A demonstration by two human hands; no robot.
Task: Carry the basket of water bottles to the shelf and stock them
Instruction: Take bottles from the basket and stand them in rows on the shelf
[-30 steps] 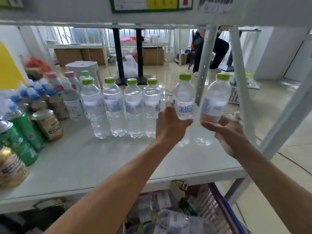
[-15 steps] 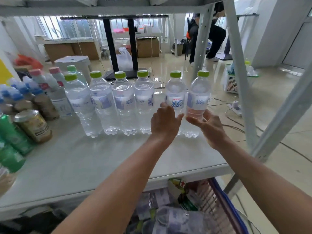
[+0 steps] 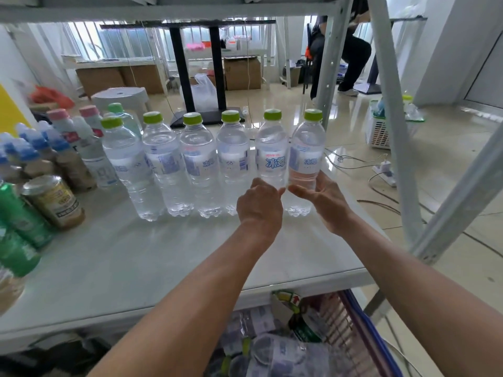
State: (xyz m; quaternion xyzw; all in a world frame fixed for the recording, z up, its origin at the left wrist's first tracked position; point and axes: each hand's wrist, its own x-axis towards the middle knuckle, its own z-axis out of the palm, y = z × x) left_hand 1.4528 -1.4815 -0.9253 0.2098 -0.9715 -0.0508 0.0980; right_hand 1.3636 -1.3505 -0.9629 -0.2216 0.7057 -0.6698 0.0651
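I see the white metal shelf [image 3: 114,268] carrying a row of six clear plastic water bottles with green caps [image 3: 174,164] standing upright along its back. Below its front edge sits the blue-rimmed wire basket [image 3: 362,319], more bottles lying inside. My right hand [image 3: 325,200] wraps the rightmost bottle [image 3: 307,159] low on its body. My left hand [image 3: 260,205] curls around the neighbouring bottle [image 3: 272,156], just beside it.

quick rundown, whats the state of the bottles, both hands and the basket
water bottles: upright in a row, capped
rightmost bottle: standing on shelf, capped
left hand: on the fifth bottle
right hand: cupping the rightmost bottle
basket: under the shelf, bottles inside
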